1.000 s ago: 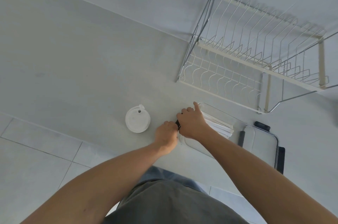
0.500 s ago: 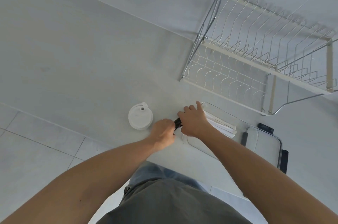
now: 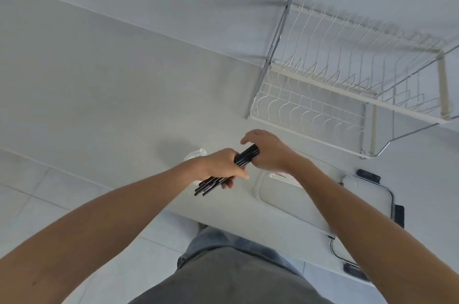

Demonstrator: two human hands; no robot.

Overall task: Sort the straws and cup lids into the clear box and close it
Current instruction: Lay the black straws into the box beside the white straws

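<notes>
My left hand is closed around a bundle of several black straws, held in the air above the counter. The bundle runs diagonally, its lower ends sticking out below my fist and its upper end touching the palm of my right hand, whose fingers are spread. The clear box sits open on the counter just right of and below my hands; my right forearm hides much of it, and something white lies inside. The white cup lid lies behind my left hand, mostly hidden.
The box's clear lid with black clips lies flat to the right of the box. A white wire dish rack stands at the back right against the wall. The counter's front edge runs close to my body, with tiled floor below.
Both hands have risen from the counter beside the box, and my left hand now carries the black straws up in the air. The left hand now covers most of the cup lid.
</notes>
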